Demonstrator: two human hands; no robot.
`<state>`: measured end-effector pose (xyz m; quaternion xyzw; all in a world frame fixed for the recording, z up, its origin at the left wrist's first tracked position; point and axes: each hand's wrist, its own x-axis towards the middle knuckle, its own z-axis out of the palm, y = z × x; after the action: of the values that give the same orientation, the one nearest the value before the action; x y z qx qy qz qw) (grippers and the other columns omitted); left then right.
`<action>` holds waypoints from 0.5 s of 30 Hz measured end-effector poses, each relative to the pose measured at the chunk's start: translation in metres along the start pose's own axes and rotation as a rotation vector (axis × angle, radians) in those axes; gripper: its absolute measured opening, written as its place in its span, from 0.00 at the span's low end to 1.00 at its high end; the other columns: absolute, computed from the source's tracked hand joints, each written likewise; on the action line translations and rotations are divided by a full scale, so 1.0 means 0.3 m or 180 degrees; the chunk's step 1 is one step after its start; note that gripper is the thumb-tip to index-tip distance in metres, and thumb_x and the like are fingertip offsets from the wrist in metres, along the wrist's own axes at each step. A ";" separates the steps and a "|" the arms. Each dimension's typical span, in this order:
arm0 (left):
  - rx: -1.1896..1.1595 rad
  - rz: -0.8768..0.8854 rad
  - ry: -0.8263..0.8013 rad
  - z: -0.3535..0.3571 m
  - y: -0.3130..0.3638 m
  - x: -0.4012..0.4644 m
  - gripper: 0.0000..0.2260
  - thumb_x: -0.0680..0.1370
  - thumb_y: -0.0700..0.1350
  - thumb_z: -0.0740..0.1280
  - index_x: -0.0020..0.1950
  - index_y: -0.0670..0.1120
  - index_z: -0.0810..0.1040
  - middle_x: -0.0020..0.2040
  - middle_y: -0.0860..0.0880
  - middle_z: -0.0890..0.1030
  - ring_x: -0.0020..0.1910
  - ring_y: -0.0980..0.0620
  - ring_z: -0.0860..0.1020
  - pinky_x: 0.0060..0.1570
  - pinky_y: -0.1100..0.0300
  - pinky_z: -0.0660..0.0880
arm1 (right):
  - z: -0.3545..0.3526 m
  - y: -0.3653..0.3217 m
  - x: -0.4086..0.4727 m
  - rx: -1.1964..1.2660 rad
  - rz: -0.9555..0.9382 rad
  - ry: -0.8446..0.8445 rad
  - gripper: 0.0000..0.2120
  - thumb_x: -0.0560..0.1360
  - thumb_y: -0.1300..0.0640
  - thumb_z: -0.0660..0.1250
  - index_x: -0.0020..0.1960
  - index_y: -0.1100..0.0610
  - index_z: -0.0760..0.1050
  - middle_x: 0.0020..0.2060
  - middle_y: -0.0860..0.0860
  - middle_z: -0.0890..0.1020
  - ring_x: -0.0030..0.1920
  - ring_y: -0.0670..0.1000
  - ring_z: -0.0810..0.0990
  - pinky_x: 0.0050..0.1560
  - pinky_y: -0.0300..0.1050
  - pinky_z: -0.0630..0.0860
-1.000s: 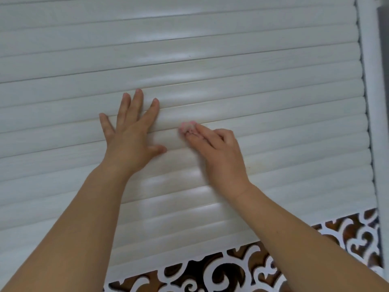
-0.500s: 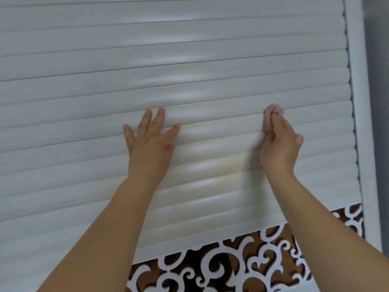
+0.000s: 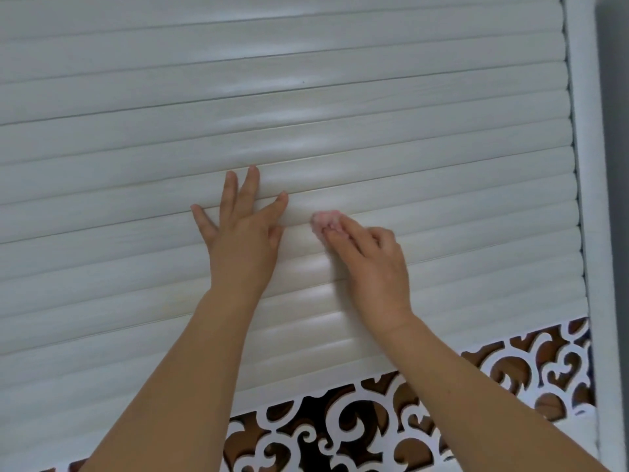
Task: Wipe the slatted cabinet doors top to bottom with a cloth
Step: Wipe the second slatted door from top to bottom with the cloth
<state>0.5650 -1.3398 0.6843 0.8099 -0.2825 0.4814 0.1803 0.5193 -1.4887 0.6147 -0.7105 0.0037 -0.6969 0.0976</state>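
A: Cloth (image 3: pixel 326 222) is mostly being covered by the right hand (image 3: pixel 371 267). Only a small pink wad is being shown past the fingertips, and it's blurred. Fold and full extent can't be told.

B: Slatted door (image 3: pixel 306 97) is being cropped at the top and left edges. Both forearms are being cut off at the bottom edge.

A: Fretwork panel (image 3: pixel 340 434) is being cropped at the bottom too, and partly blocked by the arms. What's behind its cutouts can't be made out.

Slatted door (image 3: pixel 340 97) off-white, faint wood grain. Cloth (image 3: pixel 323 221) pale pink. Fretwork panel (image 3: pixel 374 427) white scrolls over brown. Frame (image 3: pixel 592 199) white.
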 end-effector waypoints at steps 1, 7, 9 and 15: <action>0.0028 -0.0008 -0.0015 -0.001 0.002 -0.004 0.22 0.79 0.44 0.63 0.71 0.59 0.67 0.78 0.53 0.49 0.76 0.51 0.41 0.68 0.36 0.39 | -0.020 0.040 0.010 -0.0020 0.0281 -0.0097 0.12 0.79 0.49 0.60 0.60 0.38 0.75 0.52 0.30 0.75 0.53 0.52 0.74 0.57 0.47 0.73; 0.0489 0.0003 -0.0326 0.013 0.021 -0.033 0.30 0.77 0.55 0.63 0.76 0.58 0.52 0.77 0.50 0.39 0.75 0.49 0.36 0.68 0.33 0.41 | -0.121 0.178 0.027 -0.0117 0.1070 -0.0024 0.14 0.76 0.46 0.68 0.59 0.50 0.80 0.56 0.44 0.75 0.55 0.31 0.74 0.61 0.32 0.70; 0.0665 0.0040 -0.0362 0.033 0.024 -0.046 0.35 0.76 0.58 0.63 0.77 0.57 0.47 0.77 0.49 0.36 0.75 0.48 0.35 0.67 0.32 0.41 | -0.095 0.145 -0.006 -0.0270 0.0749 0.0030 0.15 0.76 0.47 0.68 0.59 0.52 0.80 0.56 0.46 0.76 0.61 0.39 0.72 0.66 0.38 0.67; 0.0418 0.0072 -0.0198 0.058 0.008 -0.046 0.33 0.75 0.60 0.62 0.77 0.56 0.51 0.77 0.50 0.39 0.75 0.49 0.37 0.66 0.33 0.38 | 0.061 -0.051 -0.148 0.0138 -0.0253 -0.0266 0.29 0.70 0.68 0.57 0.68 0.50 0.73 0.66 0.49 0.74 0.49 0.54 0.70 0.47 0.47 0.76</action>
<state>0.5701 -1.3477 0.6639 0.8313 -0.2649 0.4756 0.1124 0.5340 -1.4649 0.5729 -0.7363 -0.0436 -0.6699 0.0853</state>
